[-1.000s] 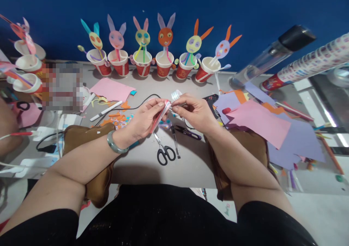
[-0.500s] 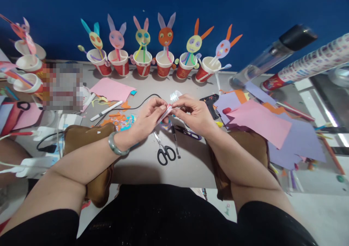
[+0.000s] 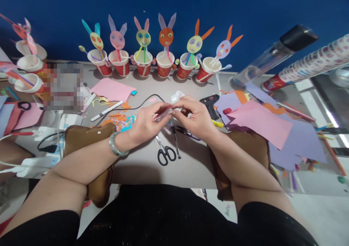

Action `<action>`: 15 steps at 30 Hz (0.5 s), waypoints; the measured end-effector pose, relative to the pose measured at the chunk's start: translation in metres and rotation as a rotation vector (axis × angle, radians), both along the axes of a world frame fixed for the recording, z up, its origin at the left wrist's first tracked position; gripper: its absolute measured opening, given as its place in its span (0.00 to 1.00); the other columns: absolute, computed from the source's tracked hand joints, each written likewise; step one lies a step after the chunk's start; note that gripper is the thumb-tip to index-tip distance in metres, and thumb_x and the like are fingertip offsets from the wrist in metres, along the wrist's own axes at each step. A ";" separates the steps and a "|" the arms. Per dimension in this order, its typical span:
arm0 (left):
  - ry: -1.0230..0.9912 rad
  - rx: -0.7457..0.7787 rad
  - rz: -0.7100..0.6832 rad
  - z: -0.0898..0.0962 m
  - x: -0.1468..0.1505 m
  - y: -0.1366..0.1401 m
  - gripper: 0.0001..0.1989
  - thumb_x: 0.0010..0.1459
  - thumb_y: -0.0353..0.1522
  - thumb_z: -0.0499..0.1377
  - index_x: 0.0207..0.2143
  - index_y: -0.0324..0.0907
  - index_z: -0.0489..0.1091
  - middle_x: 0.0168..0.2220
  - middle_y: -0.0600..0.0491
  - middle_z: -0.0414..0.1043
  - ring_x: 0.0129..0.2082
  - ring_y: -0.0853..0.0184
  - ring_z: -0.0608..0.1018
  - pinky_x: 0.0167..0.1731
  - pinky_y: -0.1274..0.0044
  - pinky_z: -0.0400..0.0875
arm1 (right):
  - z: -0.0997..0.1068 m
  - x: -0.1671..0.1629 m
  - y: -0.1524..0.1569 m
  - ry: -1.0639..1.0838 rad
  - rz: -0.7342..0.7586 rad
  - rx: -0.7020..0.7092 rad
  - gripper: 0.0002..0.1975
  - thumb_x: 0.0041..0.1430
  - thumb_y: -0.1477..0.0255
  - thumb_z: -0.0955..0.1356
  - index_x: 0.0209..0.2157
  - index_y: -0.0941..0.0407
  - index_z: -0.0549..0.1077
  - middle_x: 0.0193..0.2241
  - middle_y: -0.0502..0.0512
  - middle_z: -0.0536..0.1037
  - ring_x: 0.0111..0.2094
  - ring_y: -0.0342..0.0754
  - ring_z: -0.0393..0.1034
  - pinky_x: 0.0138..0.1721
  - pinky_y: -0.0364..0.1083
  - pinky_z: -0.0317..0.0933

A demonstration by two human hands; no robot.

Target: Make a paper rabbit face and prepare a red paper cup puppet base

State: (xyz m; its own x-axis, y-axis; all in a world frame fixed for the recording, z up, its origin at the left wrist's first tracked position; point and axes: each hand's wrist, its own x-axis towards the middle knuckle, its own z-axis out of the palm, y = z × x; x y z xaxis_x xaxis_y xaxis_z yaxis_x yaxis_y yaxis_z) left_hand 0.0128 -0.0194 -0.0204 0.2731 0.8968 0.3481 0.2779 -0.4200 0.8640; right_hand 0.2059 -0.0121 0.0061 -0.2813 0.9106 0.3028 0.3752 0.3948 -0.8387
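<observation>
A blue wall (image 3: 141, 0) backs the grey tabletop (image 3: 131, 173), the broadest things here. Two brown cushions (image 3: 99, 180) lie under the person's forearms, one per side. On the right, a long stack of patterned cups (image 3: 308, 64) slants beside a clear tube (image 3: 260, 66) with a black cap, and near them purple sheets (image 3: 302, 148) lie partly beneath a pink sheet (image 3: 269, 124). Along the wall stands a row of six red-and-white paper cups (image 3: 164, 70), each with a long-eared paper face rising from it. In front of the row, at mid-tabletop, the left hand (image 3: 147, 122) and the right hand (image 3: 195, 117) meet, fingertips nearly touching. A black glue gun (image 3: 209, 104) lies just beyond the right hand; black-handled scissors (image 3: 165, 155) rest on the near side, with a slim pen (image 3: 176, 140) beside them. The narrow, shiny red-and-clear piece (image 3: 163, 113) is raised between the hands: the left grip clasps it between thumb and fingers, while the right grip pinches its end; exactly what it is cannot be told. Smallest are the orange and blue paper scraps (image 3: 118, 119) scattered left of the hands.
</observation>
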 end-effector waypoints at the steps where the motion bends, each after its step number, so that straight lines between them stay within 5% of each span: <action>1: 0.051 0.032 0.002 0.001 -0.001 0.001 0.12 0.63 0.38 0.63 0.47 0.43 0.76 0.41 0.49 0.81 0.39 0.65 0.81 0.42 0.73 0.73 | 0.000 0.000 -0.001 -0.008 0.006 0.005 0.13 0.62 0.57 0.72 0.35 0.53 0.79 0.32 0.51 0.72 0.25 0.41 0.61 0.27 0.44 0.58; 8: 0.218 0.193 0.039 0.002 -0.007 0.006 0.15 0.67 0.35 0.57 0.52 0.40 0.75 0.48 0.45 0.81 0.45 0.63 0.82 0.48 0.73 0.73 | 0.002 -0.001 -0.006 -0.084 0.032 -0.022 0.10 0.63 0.65 0.71 0.44 0.53 0.78 0.37 0.53 0.75 0.26 0.40 0.63 0.28 0.43 0.61; 15: 0.338 0.305 0.091 -0.002 -0.010 0.010 0.21 0.71 0.44 0.51 0.50 0.39 0.76 0.45 0.45 0.82 0.42 0.64 0.83 0.43 0.74 0.75 | 0.003 -0.003 -0.010 -0.072 0.122 -0.152 0.15 0.63 0.68 0.69 0.51 0.55 0.75 0.43 0.55 0.74 0.24 0.37 0.65 0.26 0.41 0.62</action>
